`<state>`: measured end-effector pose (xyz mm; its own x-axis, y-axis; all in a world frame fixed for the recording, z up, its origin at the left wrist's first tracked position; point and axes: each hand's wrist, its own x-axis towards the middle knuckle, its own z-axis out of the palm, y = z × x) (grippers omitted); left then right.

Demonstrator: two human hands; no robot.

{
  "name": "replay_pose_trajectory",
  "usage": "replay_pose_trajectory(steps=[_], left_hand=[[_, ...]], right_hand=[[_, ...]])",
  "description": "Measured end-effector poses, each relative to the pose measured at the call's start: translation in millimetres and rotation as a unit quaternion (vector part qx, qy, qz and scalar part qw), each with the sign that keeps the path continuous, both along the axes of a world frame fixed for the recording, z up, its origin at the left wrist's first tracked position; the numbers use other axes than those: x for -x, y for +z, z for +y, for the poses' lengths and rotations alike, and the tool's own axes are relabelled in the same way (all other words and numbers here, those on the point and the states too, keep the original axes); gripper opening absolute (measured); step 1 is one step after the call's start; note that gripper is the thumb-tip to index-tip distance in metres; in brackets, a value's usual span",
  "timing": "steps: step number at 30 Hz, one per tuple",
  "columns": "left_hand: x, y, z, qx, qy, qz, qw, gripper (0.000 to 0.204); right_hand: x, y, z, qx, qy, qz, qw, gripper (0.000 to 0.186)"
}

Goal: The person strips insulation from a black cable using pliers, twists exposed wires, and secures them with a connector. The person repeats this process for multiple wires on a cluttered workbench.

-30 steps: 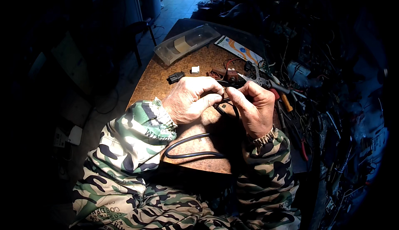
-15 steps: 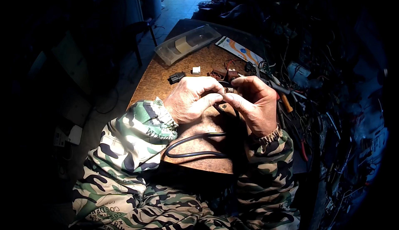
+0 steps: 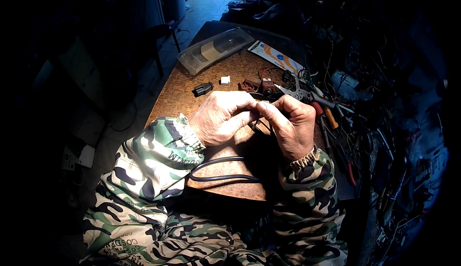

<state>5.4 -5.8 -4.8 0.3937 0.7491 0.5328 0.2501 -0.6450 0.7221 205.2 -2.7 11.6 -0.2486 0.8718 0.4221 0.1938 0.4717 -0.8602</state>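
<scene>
My left hand (image 3: 223,118) and my right hand (image 3: 290,125) meet above the wooden table, fingertips touching. Both are closed in a pinch, and the small thing between them is hidden by the fingers. A black cable (image 3: 225,178) loops on the table below the hands; part of it is lost in shadow. Just beyond the left hand lie a black plug-like housing (image 3: 202,89) and a small white block (image 3: 225,80). Past the fingertips sits a reddish-brown part (image 3: 267,86) with a red wire near it.
A clear plastic tray (image 3: 192,65) and a white-and-orange printed card (image 3: 273,56) lie at the table's far side. Pliers (image 3: 300,93), an orange-handled tool (image 3: 331,118) and a red-handled tool (image 3: 351,173) lie at right beside a heap of wires. A dark stool (image 3: 158,33) stands at the far left.
My right hand has shifted slightly left, its index finger curling in against the left fingertips. A small brownish piece seen between the fingers before is now covered.
</scene>
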Motion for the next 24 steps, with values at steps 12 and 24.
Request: replay_pose_trajectory(steps=[12, 24], left_hand=[[2, 4, 1, 0.092, 0.024, -0.032, 0.995, 0.014], [-2, -2, 6, -0.152, 0.045, 0.072, 0.985, 0.016]], right_hand=[[-10, -1, 5, 0.172, 0.145, 0.093, 0.97, 0.017], [-12, -8, 6, 0.188, 0.11, 0.05, 0.975, 0.013]])
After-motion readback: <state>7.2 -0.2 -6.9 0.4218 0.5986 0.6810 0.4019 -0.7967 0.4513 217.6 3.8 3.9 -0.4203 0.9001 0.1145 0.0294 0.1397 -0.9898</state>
